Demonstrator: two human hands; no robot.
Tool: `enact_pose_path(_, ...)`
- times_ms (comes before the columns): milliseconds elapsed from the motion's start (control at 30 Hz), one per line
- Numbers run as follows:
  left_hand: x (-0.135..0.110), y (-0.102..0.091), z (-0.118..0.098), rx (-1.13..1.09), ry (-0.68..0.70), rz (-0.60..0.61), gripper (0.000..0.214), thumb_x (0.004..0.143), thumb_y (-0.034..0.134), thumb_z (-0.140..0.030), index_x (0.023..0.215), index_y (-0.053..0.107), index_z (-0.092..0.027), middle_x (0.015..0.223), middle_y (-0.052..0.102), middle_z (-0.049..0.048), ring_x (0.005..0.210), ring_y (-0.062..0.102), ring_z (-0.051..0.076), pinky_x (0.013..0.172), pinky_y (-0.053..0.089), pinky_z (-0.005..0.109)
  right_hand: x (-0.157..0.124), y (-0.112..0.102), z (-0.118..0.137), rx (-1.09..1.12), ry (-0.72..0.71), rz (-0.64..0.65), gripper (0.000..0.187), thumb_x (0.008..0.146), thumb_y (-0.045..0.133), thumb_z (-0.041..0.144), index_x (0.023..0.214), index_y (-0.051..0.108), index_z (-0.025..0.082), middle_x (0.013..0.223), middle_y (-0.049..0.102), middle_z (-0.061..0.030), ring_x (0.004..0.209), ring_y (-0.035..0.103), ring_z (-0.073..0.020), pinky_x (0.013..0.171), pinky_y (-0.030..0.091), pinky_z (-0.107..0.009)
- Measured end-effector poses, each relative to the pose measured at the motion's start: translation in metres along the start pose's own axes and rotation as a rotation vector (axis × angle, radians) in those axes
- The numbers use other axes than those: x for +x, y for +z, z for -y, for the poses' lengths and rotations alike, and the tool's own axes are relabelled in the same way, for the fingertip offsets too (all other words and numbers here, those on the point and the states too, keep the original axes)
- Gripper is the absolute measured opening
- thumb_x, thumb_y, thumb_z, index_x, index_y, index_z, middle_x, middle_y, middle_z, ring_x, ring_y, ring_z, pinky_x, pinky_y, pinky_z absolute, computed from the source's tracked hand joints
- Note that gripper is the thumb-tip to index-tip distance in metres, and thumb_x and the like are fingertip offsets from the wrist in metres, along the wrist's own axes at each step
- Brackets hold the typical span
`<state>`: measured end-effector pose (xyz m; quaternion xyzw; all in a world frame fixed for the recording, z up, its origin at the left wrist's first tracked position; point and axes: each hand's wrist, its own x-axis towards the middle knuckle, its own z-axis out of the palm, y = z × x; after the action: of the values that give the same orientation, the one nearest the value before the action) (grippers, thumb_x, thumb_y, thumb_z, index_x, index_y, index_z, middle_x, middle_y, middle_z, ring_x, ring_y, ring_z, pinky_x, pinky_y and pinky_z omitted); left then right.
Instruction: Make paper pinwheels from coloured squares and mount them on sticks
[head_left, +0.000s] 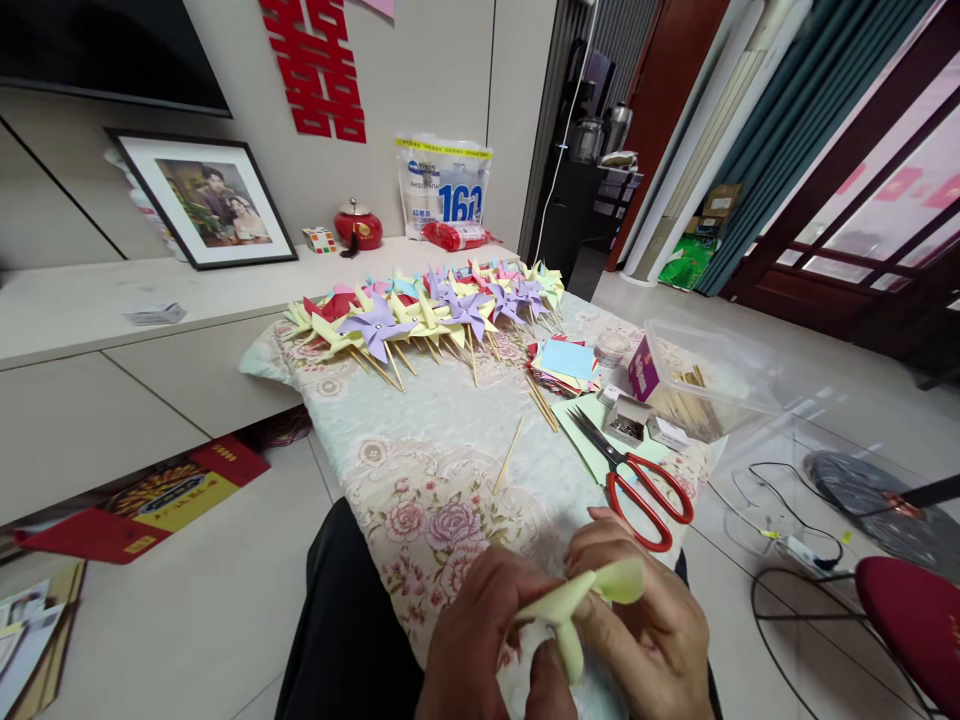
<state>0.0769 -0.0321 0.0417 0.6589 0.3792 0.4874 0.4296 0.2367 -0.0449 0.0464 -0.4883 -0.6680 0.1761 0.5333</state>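
A pale yellow paper pinwheel (566, 606), its blades curled inward, is pinched between both hands close to my lap. My left hand (480, 630) grips its left side with thumb and fingers. On the other side, my right hand (652, 620) presses its fingers against the folded blades. Just beyond the right hand lie red-handled scissors (622, 462), blades pointing away to the left. One loose wooden stick (508, 455) rests on the flowered tablecloth (420, 480). At the table's far end, many finished pinwheels (427, 310) in purple, yellow, red and blue lie heaped on their sticks.
Right of centre sit a stack of coloured paper squares (567, 360), a small box of metal pins (627, 422) and a clear plastic bin (705, 375) holding sticks. A white cabinet (135, 345) borders the far side. A red stool (911, 630) stands at right.
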Motion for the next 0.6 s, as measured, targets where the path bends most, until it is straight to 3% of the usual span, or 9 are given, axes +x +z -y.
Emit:
enact_pose_path(67,0.002,-0.001,0.005,-0.138,-0.140,0.040,0.020,0.073,0.064,-0.015,0.091,0.066,-0.023,0.076,0.065,0.0020,0.067,0.063,0.018,0.061,0.055,0.028,0.005,0.003,-0.001,0.018,0.144,0.043,0.013,0.091,0.062,0.027,0.080,0.061,0.020,0.073,0.061,0.0002,0.068,0.060,-0.0163,0.070,0.050,-0.030)
enact_pose_path(133,0.004,0.000,0.010,-0.294,-0.279,0.059,0.024,0.073,0.069,-0.019,0.097,0.065,-0.023,0.078,0.068,0.0024,0.069,0.066,0.019,0.064,0.057,0.030,0.010,0.005,-0.002,0.069,0.298,0.107,0.019,0.091,0.062,0.032,0.077,0.062,0.020,0.070,0.060,0.0004,0.065,0.057,-0.0157,0.059,0.047,-0.026)
enact_pose_path(233,0.008,0.000,0.017,-0.463,-0.427,0.073,0.024,0.078,0.071,-0.031,0.099,0.065,-0.021,0.087,0.074,0.0057,0.080,0.070,0.022,0.074,0.058,0.036,0.018,0.009,-0.004,0.176,0.452,0.208,0.020,0.089,0.064,0.037,0.080,0.065,0.019,0.074,0.064,-0.0008,0.070,0.060,-0.0173,0.064,0.050,-0.027)
enact_pose_path(400,0.012,-0.001,0.024,-0.594,-0.631,0.011,0.028,0.077,0.077,-0.036,0.098,0.071,-0.018,0.088,0.077,0.0068,0.089,0.072,0.024,0.082,0.056,0.038,0.022,0.012,-0.007,0.339,0.539,0.282,0.024,0.086,0.067,0.041,0.086,0.069,0.018,0.080,0.068,-0.0025,0.079,0.063,-0.0203,0.075,0.052,-0.032)
enact_pose_path(600,0.024,-0.003,0.012,-0.801,-0.797,-0.031,0.027,0.071,0.078,-0.035,0.089,0.077,-0.015,0.076,0.075,0.0080,0.079,0.072,0.028,0.073,0.056,0.038,0.020,0.009,-0.012,0.458,0.626,0.197,0.037,0.083,0.072,0.048,0.107,0.072,0.021,0.096,0.074,-0.0081,0.088,0.067,-0.0230,0.077,0.053,-0.032)
